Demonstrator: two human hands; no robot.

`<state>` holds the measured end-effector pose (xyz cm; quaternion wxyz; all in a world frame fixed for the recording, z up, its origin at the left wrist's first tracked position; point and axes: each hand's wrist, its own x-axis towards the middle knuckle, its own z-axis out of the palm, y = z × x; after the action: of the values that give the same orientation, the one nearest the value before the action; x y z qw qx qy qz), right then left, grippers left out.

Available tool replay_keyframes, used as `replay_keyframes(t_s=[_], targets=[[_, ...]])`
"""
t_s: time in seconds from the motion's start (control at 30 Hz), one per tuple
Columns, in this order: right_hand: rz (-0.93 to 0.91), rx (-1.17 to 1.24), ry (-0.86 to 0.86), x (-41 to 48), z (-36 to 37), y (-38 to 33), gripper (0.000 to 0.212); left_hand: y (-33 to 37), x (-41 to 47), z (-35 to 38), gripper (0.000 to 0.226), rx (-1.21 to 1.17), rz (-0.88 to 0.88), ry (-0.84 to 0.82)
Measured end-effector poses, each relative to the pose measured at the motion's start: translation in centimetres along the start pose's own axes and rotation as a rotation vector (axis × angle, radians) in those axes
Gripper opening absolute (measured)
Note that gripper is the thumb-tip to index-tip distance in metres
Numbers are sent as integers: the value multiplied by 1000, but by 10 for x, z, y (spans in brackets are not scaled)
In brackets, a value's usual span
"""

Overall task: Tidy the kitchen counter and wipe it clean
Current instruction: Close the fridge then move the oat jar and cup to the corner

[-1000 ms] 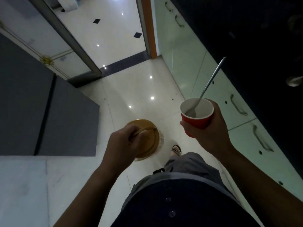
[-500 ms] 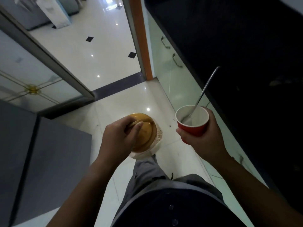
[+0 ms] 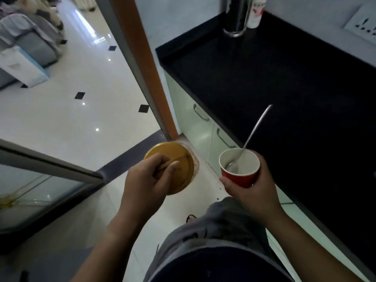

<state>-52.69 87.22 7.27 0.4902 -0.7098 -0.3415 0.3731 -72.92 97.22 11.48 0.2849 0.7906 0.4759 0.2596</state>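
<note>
1. Looking down from the head camera, the person stood on a glossy white tiled floor beside a black counter that ran along the right side of the view.
2. The left hand was clenched around a thin handle on top of a round golden-lidded container, carrying it in the air above the floor, left of the counter's edge. A clear rim showed just below the lid on its right side; what was inside could not be told.
3. The right hand was wrapped around a red paper cup with a white inside, holding it upright just beside the counter's front edge.
4. A metal spoon stood in the cup, its bowl resting at the bottom and its long handle leaning up and to the right, over the counter.
5. At the far end of the counter stood a shiny steel vessel, with a white container bearing red markings just beside it on its right.
6. A white wall socket panel sat on the wall above the counter at the top right.
7. Pale green cabinet doors with metal handles ran below the counter.
8. An orange door frame rose left of the counter's end, with a brighter room beyond it.
</note>
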Motion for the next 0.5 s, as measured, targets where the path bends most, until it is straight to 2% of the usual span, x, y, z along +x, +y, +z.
replay_keyframes(t_s=[0.1, 0.2, 0.37, 0.5], targets=[[51, -11, 8, 32, 19, -6, 75, -16, 48, -12, 26, 2, -22, 7], [87, -18, 15, 78, 41, -16, 82, -34, 108, -20, 35, 51, -12, 16], [29, 34, 25, 169, 67, -37, 80, -49, 194, -26, 17, 32, -30, -31], [10, 87, 92, 228, 67, -59, 75, -44, 258, -32, 18, 14, -9, -82]])
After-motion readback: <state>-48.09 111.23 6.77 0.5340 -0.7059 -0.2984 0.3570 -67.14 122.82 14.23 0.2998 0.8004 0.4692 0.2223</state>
